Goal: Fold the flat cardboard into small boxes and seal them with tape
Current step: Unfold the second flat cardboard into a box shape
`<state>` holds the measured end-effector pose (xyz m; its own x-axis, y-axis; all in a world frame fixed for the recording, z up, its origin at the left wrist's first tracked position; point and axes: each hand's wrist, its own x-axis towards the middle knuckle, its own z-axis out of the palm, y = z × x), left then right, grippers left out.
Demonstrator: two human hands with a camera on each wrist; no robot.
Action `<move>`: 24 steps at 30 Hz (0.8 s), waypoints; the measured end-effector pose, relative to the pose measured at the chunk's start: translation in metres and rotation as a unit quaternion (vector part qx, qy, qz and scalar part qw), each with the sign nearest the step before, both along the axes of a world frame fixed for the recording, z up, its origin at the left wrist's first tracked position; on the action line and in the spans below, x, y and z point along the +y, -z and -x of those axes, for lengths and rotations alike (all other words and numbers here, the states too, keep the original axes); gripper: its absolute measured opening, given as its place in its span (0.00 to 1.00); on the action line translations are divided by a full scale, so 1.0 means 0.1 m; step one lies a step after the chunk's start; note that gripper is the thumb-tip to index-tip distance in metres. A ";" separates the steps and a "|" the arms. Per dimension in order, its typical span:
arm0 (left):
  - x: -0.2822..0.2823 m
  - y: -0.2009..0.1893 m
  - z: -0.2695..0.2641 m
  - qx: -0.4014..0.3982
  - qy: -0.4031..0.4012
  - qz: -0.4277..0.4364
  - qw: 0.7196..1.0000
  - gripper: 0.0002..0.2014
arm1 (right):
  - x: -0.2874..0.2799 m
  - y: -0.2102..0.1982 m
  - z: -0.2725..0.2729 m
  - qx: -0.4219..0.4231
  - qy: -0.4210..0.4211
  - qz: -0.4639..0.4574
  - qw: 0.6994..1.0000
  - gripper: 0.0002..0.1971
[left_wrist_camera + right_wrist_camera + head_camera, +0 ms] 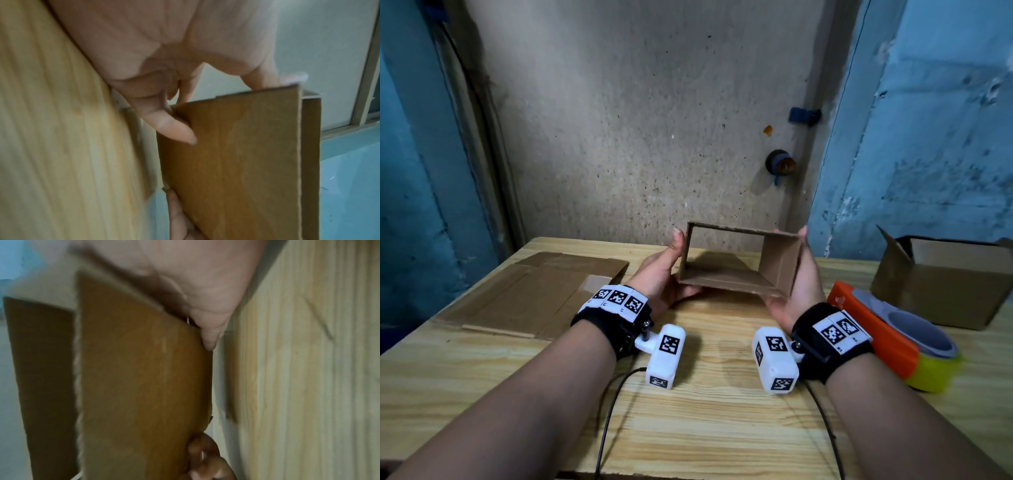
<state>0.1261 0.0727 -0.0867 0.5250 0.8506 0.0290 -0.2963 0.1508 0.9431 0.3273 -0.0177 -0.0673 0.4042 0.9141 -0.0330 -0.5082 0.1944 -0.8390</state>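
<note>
So both hands on it | left hand (660,274) and right hand (798,287) fingers clasp the opened cardboard sleeve (739,262) between them | worktop (698,404) below fingers

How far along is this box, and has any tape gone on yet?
Done: one brown cardboard blank is opened into a rectangular tube, both ends open. In hand: left hand and right hand hold it above the wooden table. Left: folding end flaps and sealing; the orange-and-yellow tape dispenser lies untouched. Flat cardboard sheets remain.
</note>
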 end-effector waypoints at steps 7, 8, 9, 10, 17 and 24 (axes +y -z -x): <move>0.06 0.03 0.02 0.003 -0.073 0.002 0.997 0.45 | -0.02 0.06 0.02 0.004 0.032 -0.015 0.999 0.20; 0.10 0.06 0.03 0.020 -0.109 0.002 0.994 0.43 | -0.02 0.05 0.03 0.001 0.028 -0.015 0.999 0.20; 0.11 0.07 0.04 0.026 -0.130 0.004 0.991 0.41 | -0.03 0.05 0.05 -0.001 0.026 -0.016 1.000 0.20; 0.14 0.10 0.04 0.025 -0.138 0.000 0.990 0.40 | -0.04 0.04 0.07 0.002 0.023 -0.015 1.000 0.21; 0.04 0.00 -0.03 -0.025 -0.093 0.037 0.995 0.62 | -0.05 0.07 0.10 -0.026 -0.024 -0.044 0.998 0.27; -0.09 -0.05 -0.04 -0.076 -0.091 -0.006 0.993 0.66 | -0.02 0.01 0.16 -0.116 -0.007 -0.032 0.993 0.33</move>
<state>0.1302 0.0639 -0.0814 0.3514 0.9302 0.1061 -0.4571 0.0715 0.8865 0.3112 -0.0201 -0.0687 0.3811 0.9170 0.1174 -0.3064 0.2450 -0.9198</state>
